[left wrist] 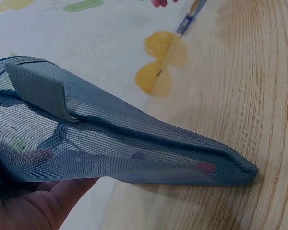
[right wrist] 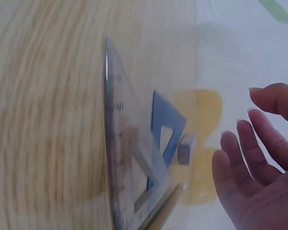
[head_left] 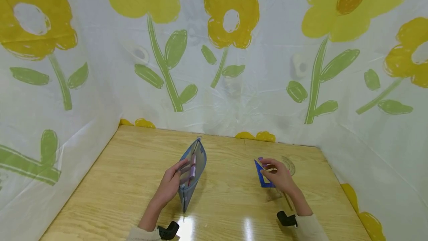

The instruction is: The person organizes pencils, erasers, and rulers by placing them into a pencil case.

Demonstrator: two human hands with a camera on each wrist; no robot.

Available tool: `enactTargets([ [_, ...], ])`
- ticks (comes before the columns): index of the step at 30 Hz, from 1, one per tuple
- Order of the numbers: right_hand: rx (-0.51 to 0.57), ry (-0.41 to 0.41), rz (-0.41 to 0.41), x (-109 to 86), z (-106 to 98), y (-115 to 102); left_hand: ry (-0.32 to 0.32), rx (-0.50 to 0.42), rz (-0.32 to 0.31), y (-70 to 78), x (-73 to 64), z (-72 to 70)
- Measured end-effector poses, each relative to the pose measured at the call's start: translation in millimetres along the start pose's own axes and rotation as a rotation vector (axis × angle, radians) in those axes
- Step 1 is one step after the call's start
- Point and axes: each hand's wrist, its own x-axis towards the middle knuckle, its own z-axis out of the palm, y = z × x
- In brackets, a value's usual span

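Note:
My left hand (head_left: 169, 186) grips one side of a blue-grey mesh pencil pouch (head_left: 201, 159), which is held above the table with its zipped mouth spread. Inside it lies a purple stick-shaped item (head_left: 192, 171); the left wrist view shows the pouch's mesh side (left wrist: 110, 143) from outside, with its contents blurred behind. My right hand (head_left: 282, 177) hovers over a blue set square (head_left: 264, 180), thumb and fingers apart with nothing between them. Close by are a clear set square (right wrist: 117, 158), a small purplish block (right wrist: 185, 151) and a thin wooden stick like a pencil (right wrist: 164, 210).
A clear protractor (head_left: 290, 164) lies just beyond my right hand. The wood-grain table (head_left: 133, 166) meets a white, flower-printed cloth (head_left: 254, 96) along its back and both sides.

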Motion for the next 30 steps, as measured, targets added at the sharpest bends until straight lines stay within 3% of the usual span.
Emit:
enactTargets([
  [10, -0.077, 0.046, 0.013, 8.5, -12, 13, 0.007, 0.000, -0.007, 0.0, -1.4, -0.8],
  [22, -0.130, 0.044, 0.179, 21.3, -13, 22, 0.007, 0.014, -0.009, 0.1, -2.5, -1.6],
  [30, -0.133, 0.014, 0.218, 27.5, -9, 23, 0.013, 0.006, 0.003, -0.9, -2.8, -1.1],
])
